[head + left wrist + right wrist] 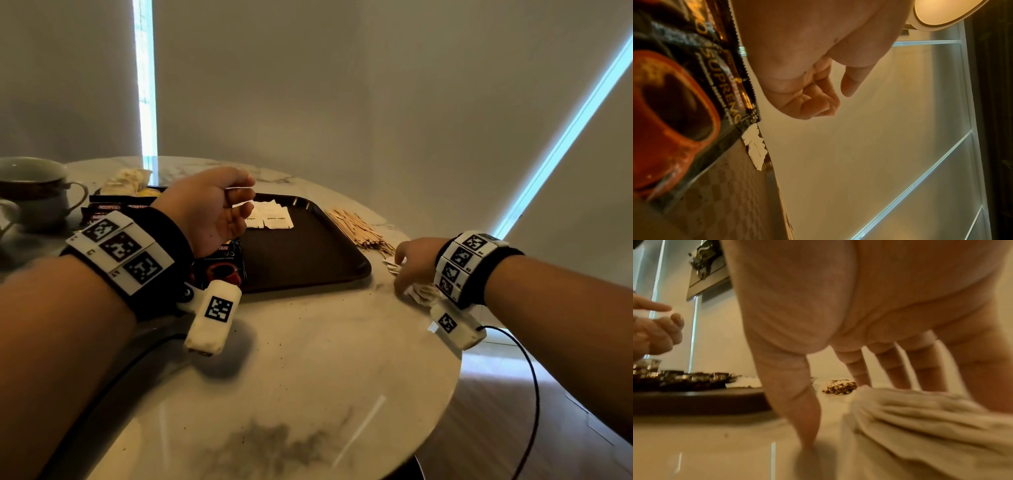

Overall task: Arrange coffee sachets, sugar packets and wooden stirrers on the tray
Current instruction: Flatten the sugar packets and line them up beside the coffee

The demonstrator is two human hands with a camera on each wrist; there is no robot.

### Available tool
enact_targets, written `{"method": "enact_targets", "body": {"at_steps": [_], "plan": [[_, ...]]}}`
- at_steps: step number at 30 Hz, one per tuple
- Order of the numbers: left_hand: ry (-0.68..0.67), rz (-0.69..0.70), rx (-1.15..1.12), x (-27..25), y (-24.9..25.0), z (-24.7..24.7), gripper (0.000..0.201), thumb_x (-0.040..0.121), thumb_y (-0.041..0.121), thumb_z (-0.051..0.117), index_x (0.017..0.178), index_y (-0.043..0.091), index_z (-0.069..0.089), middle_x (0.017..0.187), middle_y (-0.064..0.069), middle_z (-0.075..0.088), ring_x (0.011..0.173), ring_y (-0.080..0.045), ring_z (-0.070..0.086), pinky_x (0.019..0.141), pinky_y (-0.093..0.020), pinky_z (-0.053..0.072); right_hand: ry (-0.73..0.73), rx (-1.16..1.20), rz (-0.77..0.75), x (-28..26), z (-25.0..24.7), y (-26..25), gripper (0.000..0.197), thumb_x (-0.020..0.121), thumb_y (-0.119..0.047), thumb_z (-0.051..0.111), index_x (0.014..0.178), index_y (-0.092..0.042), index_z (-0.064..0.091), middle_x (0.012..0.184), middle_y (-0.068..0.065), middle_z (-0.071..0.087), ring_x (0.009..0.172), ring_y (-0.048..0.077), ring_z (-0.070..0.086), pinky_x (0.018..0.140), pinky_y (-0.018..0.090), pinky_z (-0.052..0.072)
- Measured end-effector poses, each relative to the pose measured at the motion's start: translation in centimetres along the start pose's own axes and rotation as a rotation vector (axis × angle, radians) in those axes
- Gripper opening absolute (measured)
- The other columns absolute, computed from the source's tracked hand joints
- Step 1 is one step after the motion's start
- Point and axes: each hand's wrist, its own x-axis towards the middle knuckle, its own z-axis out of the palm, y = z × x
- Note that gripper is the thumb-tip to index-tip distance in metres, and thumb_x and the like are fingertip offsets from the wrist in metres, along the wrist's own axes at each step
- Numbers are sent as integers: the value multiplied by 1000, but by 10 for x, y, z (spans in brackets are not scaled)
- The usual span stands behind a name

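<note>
A dark brown tray [308, 260] lies on the round marble table. White sugar packets [275, 217] sit at its far side. Black coffee sachets [224, 265] cover its left part, close up as a "Supremo" coffee sachet [684, 97]. Wooden stirrers [359, 229] lie heaped on the table right of the tray. My left hand [245, 193] hovers over the tray's left half, fingers loosely curled [818, 104] and holding nothing. My right hand [400, 274] reaches down over a loose pile of white sugar packets [910, 418] right of the tray. Its thumb [807, 434] touches the table and its straight fingers reach the pile's far side.
Two cups [34, 192] stand at the far left of the table. A crinkled pale wrapper [126, 180] lies behind the sachets. The table edge [455, 342] curves just behind my right wrist, with a black cable [531, 394] hanging over the floor.
</note>
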Motion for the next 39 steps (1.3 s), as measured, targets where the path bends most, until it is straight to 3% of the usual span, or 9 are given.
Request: {"method": "enact_targets", "body": {"at_steps": [3,5,9,10,14,21,30,36,39], "plan": [[-5,-4,7,1,-1,0,14,98,31,60,97,19,66,74,6,65,66,-9,61,54,-21,45,-79,-17,26,-2,-6,1,101,57,-54,85,145,-32,41,136,1,56,116,23,55,94,35,49],[-3,-4,5,1,-1,0,14,98,31,61,99,18,66,74,6,65,67,-9,61,53,-21,45,-111,-6,35,-1,-5,0,93,61,-45,84,143,-32,44,126,0,58,110,21,57,92,34,51],[3,-3,3,0,1,0,14,98,31,61,99,19,67,74,5,65,67,-9,60,56,-22,45,-75,64,43,-3,0,-2,64,76,-22,76,136,-25,53,107,0,60,84,15,60,58,26,52],[-1,-3,1,0,1,0,14,99,31,61,99,19,66,74,5,65,67,-9,60,57,-22,45,-68,64,47,-4,1,-3,58,78,-20,75,132,-22,56,106,1,62,82,15,61,58,27,56],[-3,-5,5,-1,2,-1,15,99,32,60,100,18,66,76,5,65,70,-10,59,58,-22,45,-14,-54,24,-4,3,-7,46,79,-24,74,123,-18,64,108,4,69,92,20,66,83,37,60],[-3,-10,30,-3,2,0,16,100,31,58,100,18,66,78,5,64,70,-10,60,58,-22,46,45,-104,13,-6,5,-11,39,83,-26,71,121,-17,66,109,3,69,98,21,65,88,34,57],[5,-24,52,-4,2,-1,17,99,32,58,103,18,66,79,4,64,73,-10,60,59,-23,47,105,-24,6,-9,5,-11,31,83,-24,71,113,-16,69,100,3,69,91,19,64,78,28,54],[-11,-47,58,-5,4,-2,20,100,33,56,104,17,66,79,3,63,73,-11,60,60,-24,47,106,200,3,-15,-12,0,22,85,-20,68,106,-16,69,81,2,70,67,16,69,67,29,59],[-42,-82,55,-7,5,0,22,101,34,54,103,16,66,80,1,64,70,-12,62,58,-24,50,117,407,-21,-21,-31,-1,24,85,-15,70,108,-17,68,85,6,73,68,19,74,67,33,63]]}}
